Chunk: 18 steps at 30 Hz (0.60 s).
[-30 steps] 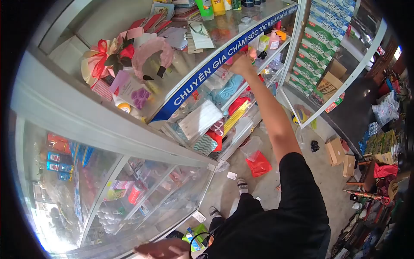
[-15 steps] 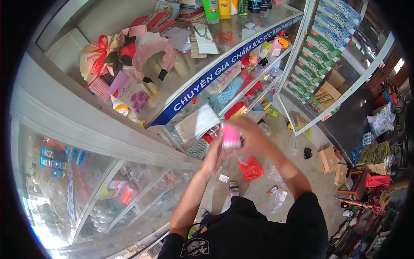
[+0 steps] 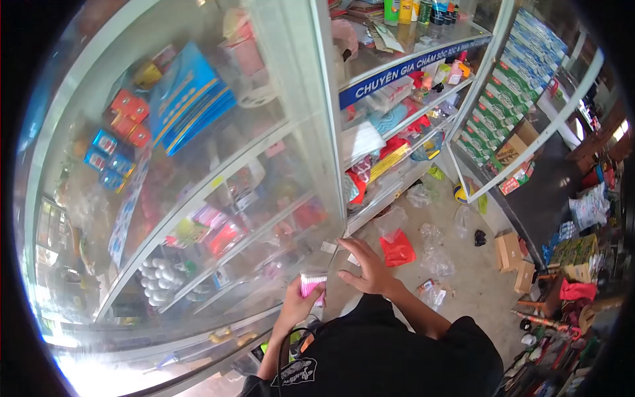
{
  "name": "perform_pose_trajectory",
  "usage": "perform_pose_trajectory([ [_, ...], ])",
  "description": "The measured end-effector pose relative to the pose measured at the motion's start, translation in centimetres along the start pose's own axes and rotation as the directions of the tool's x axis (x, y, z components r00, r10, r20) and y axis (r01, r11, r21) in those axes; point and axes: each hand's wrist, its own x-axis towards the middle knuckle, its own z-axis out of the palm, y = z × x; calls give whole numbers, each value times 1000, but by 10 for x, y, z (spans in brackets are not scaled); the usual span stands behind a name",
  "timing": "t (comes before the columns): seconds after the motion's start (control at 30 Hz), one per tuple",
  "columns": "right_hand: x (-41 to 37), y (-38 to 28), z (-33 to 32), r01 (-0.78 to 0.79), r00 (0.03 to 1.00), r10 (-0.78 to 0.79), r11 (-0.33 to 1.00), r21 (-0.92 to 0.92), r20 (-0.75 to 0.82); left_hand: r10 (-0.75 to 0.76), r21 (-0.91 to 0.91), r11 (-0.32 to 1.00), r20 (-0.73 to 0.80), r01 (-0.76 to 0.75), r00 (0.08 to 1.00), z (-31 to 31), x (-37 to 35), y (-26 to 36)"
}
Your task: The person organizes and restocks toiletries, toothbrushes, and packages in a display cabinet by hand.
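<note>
several small blue packs (image 3: 106,155) sit at the far left behind the curved front of a glass case (image 3: 329,119), just below a group of red boxes (image 3: 130,118). right of these, a large blue packet (image 3: 192,99) with yellow markings leans at a slant. lower in the same case, a cluster of white round things (image 3: 159,281) lies near a dividing strip, and a red packet (image 3: 225,238) lies further right, blurred by the glare on the pane.

in front of the case, low and near the middle, the left hand (image 3: 296,308) is closed around a pink pack (image 3: 313,286) with a white upper end, thumb across its near face; the pack stands roughly upright, just above the person's black shirt (image 3: 390,357). beside it to the right, apart from the pack, the right hand (image 3: 370,270) is empty, its thumb and fingers spread. its fingertips are at the lower corner of the case; whether they touch it i cannot tell.

beyond, an open shelf unit under a blue sign strip (image 3: 413,74) holds a white box (image 3: 362,140) and a yellow packet (image 3: 389,163). a red bag (image 3: 397,249) lies on the floor, right of the right hand. further right, green cartons (image 3: 491,112) are stacked upward, a cardboard box (image 3: 509,249) stands on the floor, and a white sack (image 3: 587,210) lies near the right edge.
</note>
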Motion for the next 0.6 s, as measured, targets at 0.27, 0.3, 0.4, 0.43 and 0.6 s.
perform_pose_trajectory([
  [0.27, -42, -71, 127, -15, 952, 12, 1000, -7, -307, 187, 283, 934, 130, -217, 974, -42, -98, -27],
  [0.3, -51, -78, 140, -42, 938, 60, 997, 60, -341, 209, 256, 937, 140, -240, 968, -45, -109, -26],
  [0.4, -72, -93, 169, -102, 928, 154, 981, 167, -338, 183, 275, 934, 174, -226, 968, -64, -151, -27],
  [0.43, -81, -99, 177, -127, 932, 183, 974, 190, -313, 165, 308, 928, 172, -212, 971, -70, -166, -26],
  [0.6, -94, -137, 198, -18, 948, 9, 1000, -24, -319, 329, -23, 943, -100, -332, 939, -119, -243, 1],
])
